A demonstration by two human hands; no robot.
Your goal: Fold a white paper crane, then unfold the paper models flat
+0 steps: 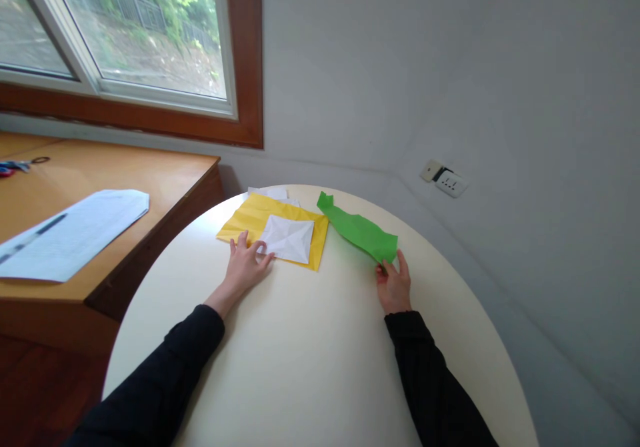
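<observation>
My right hand (394, 288) pinches the near right end of a long green sheet of paper (357, 227), which has wavy, uneven edges and stretches away to the left. A creased white square of paper (289, 239) lies on a larger yellow sheet (255, 212). At the white square's near left corner rests my left hand (245, 263), its fingers spread and its fingertips touching the papers. From under the far edge of the yellow sheet, some white paper (267, 193) sticks out.
The papers lie on a round white table (300, 353). On the left, a wooden desk (170, 173) holds white sheets (100, 227) with a pen (35, 237) on them, and scissors (23, 165). A wall socket (451, 183) is at the right, beyond the table.
</observation>
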